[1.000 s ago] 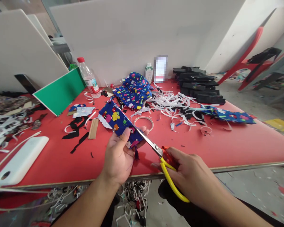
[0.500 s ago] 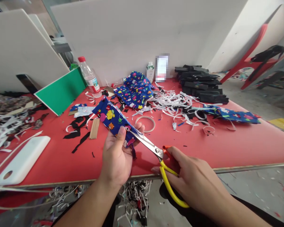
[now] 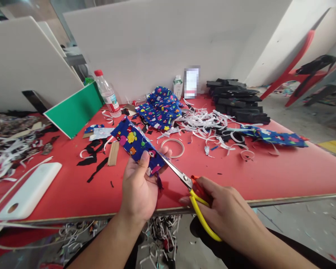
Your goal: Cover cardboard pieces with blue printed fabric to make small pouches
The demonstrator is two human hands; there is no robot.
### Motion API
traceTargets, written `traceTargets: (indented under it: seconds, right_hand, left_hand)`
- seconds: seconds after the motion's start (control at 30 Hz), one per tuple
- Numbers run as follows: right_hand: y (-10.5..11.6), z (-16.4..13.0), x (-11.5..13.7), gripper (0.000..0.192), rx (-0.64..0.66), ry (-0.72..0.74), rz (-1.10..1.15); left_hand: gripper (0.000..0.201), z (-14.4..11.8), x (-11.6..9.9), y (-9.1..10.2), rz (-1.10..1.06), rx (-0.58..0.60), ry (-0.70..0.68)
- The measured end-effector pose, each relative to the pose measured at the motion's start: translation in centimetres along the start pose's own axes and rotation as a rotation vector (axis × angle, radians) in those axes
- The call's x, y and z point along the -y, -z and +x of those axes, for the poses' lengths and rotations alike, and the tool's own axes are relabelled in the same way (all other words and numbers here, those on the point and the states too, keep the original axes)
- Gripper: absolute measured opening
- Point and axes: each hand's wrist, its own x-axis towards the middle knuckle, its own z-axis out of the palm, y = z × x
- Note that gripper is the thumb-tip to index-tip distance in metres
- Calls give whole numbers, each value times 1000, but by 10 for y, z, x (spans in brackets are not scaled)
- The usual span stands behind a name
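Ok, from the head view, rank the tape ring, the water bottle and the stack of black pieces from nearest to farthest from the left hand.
1. Tape ring: just beyond the left hand, a little to its right on the red table.
2. Water bottle: far back left, beside the green board.
3. Stack of black pieces: far back right, against the wall.

Head view. The left hand (image 3: 138, 185) pinches a blue printed fabric strip (image 3: 136, 144) between thumb and fingers above the red tabletop (image 3: 268, 172). The right hand (image 3: 226, 213) grips the yellow-handled scissors (image 3: 194, 190), whose blades meet the strip's near end. Beyond the strip lie a tape ring (image 3: 173, 147), a heap of matching blue fabric (image 3: 159, 106) and white trimmings (image 3: 207, 123). Left of the strip: a cardboard slip (image 3: 113, 153), a green board (image 3: 75, 110), a water bottle (image 3: 108, 93) and a white case (image 3: 29, 190). Right of the heap stand stacked black pieces (image 3: 238, 101).
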Motion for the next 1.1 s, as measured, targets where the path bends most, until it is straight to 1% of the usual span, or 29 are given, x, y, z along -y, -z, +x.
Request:
traceTargets:
  seconds: [0.13,0.23,0.43,0.6,0.73,0.8,0.87,0.93,1.1]
  right_hand:
    - [2,1,8,32,23,-24,35]
    - [2,2,8,30,30,-10,36]
    - [-2,2,2,27,7,6,26]
    - [-2,4,-3,24,-24,-10,0]
    - [1,6,4,26,7,-24,22]
    - [2,6,9,22,8,-4,37]
    - [3,5,12,15,-1,24,37]
    - [3,4,11,12,-14,40,19]
    - [-2,5,1,17,-104,79,-62]
  left_hand:
    - [15,-4,0,0,2,42,5]
    - [17,-7,3,-1,-1,68,13]
    - [22,-7,8,-3,-18,71,39]
    - [22,-7,5,-3,-4,71,41]
    - [26,-8,2,-3,18,58,26]
    - [28,-9,3,-3,29,67,29]
    - [26,-10,6,-4,24,92,44]
    - [24,-11,9,-4,0,110,58]
    - [28,-12,13,-6,-32,89,62]
